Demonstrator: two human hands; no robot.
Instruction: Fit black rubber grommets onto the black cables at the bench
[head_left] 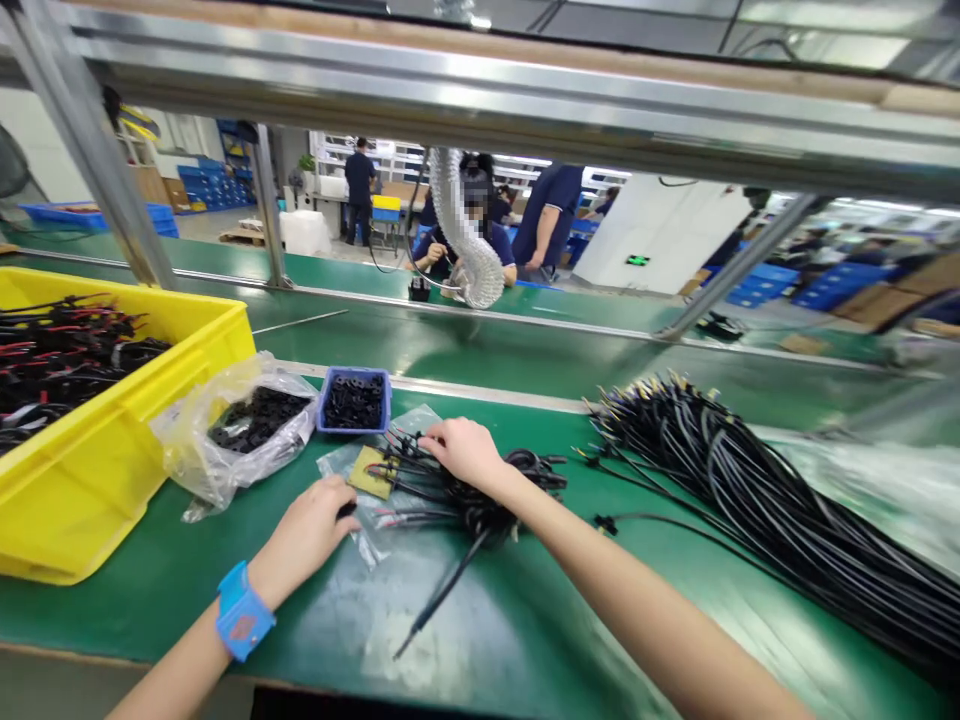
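A bundle of black cables (480, 500) lies on the green bench, its stripped red and grey wire ends pointing left. My right hand (469, 452) pinches one of these cables near its end, at the top of the bundle. The fingers of my left hand (322, 515) are closed on a small black part (346, 509), too small to identify. Between my hands sits a yellowish square block (373, 472) on a clear plastic bag (367, 535), with several wire ends resting over it. A blue band is around my left wrist.
A small blue bin (354, 400) and an open plastic bag (247, 440) hold black parts. The yellow crate (135, 410) on the left contains wires. Long black cables (750, 480) cover the right side. A metal frame (465, 315) crosses behind; people sit and stand beyond.
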